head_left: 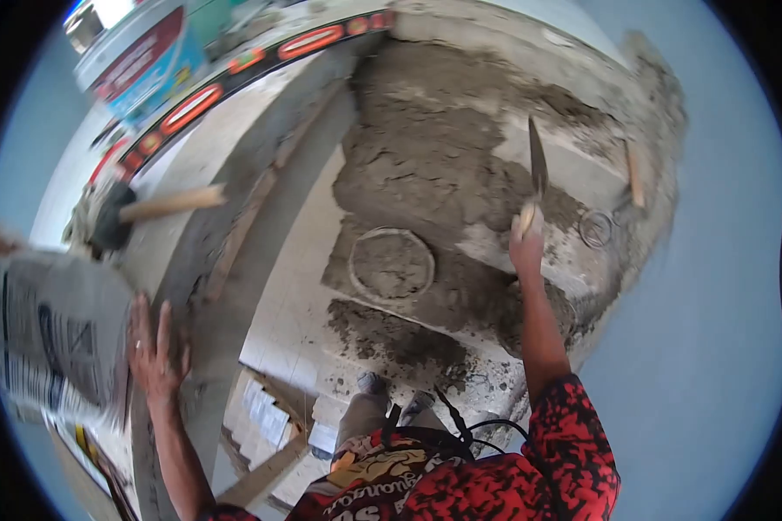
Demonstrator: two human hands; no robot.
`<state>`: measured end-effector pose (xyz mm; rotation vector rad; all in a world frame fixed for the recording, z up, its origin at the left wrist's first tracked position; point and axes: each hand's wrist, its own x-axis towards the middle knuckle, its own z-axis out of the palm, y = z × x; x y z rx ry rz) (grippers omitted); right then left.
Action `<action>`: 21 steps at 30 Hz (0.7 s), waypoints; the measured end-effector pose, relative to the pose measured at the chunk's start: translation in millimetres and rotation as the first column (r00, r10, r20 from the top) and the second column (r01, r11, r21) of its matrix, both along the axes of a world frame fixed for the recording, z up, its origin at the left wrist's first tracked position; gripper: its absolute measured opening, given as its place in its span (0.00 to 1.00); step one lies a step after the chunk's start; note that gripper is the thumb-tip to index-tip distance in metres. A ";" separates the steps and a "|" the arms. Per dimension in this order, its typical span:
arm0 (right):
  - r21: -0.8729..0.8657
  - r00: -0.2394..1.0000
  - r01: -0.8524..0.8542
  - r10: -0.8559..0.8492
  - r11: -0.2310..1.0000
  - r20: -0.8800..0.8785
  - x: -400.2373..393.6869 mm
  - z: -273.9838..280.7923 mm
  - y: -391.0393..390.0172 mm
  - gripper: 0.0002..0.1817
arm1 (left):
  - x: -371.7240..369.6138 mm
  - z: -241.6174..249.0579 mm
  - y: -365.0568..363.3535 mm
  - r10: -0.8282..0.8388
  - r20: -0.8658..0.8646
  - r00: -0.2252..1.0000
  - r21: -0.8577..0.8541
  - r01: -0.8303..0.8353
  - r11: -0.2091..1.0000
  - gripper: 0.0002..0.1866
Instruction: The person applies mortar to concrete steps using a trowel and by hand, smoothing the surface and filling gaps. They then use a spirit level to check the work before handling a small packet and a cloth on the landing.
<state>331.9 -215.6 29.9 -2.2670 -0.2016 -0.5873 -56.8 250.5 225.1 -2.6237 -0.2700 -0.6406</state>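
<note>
The right hand (527,240), right of centre in the frame, is closed around the light-coloured handle of a trowel (538,158). The blade points toward the top of the frame, its narrow tip above a pale, partly bare stretch of step. The left hand (160,354), at lower left, is spread, its fingers pointing up the frame. It lies on the concrete ledge (202,187), with its fingertips at the edge of a printed bag (65,334) that fills the left side.

Wet grey mortar (426,169) covers much of the steps from the upper centre down to the middle. At the centre, a round rim (353,260) encloses more of it; whether this is a bucket or a loose ring, I cannot tell. Rough dark mortar lies in a patch on the step below.

At right, a wooden handle (636,178) lies near the wall (721,286), with a thin wire ring (596,229) below it in the frame. At upper left, a long black and red-orange level (235,76) lies along the ledge, beside a white and blue bucket (148,61). Below them is a mallet (113,217), its wooden handle pointing right. 2 feet (372,383) show at bottom centre.
</note>
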 end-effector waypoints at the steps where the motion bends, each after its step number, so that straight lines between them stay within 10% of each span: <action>1: 0.063 0.998 0.061 -0.062 0.996 0.009 4.6 33.9 5.7 0.28 | 2.8 -1.5 0.1 -0.032 0.008 0.999 -0.002 0.032 0.999 0.34; 4: 0.064 0.983 0.137 -0.144 0.988 0.111 38.4 20.2 -0.9 0.29 | 3.8 -5.9 3.6 0.009 -0.007 1.000 0.067 -0.008 0.998 0.31; 5: -0.014 0.967 0.161 -0.161 0.987 -0.198 38.9 8.5 -7.6 0.29 | 3.5 -5.9 2.9 0.019 -0.019 1.000 0.059 -0.017 0.998 0.30; 6: 0.000 0.964 0.175 -0.171 0.985 -0.204 80.2 -93.8 -61.0 0.29 | 3.5 -4.0 4.1 0.015 -0.043 0.999 0.052 -0.012 0.999 0.30; 7: -0.609 0.981 0.118 0.001 0.784 0.192 106.9 -193.6 -104.5 0.30 | 3.6 -3.8 3.7 -0.010 -0.043 0.999 0.083 0.013 0.996 0.29; 8: -0.600 0.980 0.135 -0.015 0.789 0.201 100.9 -164.2 -96.7 0.30 | 3.6 -3.9 3.6 -0.024 -0.034 0.999 0.094 0.027 0.995 0.29; 10: -0.272 0.841 0.028 -0.170 0.962 -0.514 80.4 -91.9 -80.3 0.29 | 3.4 -7.0 6.1 0.020 -0.036 0.999 0.085 -0.017 0.996 0.29; 15: -0.096 0.902 0.338 -0.352 0.936 -0.250 21.7 -29.1 -24.6 0.29 | 6.4 -5.7 3.9 0.082 -0.085 0.993 0.097 -0.073 0.993 0.29; 17: -0.227 0.949 0.086 -0.149 0.970 -0.278 19.0 -29.2 -25.0 0.29 | 5.9 -7.6 5.9 0.060 -0.040 0.997 0.125 -0.055 0.991 0.27; 21: -0.407 0.818 0.063 -0.281 0.911 -0.502 63.2 -67.6 -57.7 0.28 | 9.3 -4.1 -0.1 0.007 -0.034 0.999 0.151 -0.002 0.989 0.29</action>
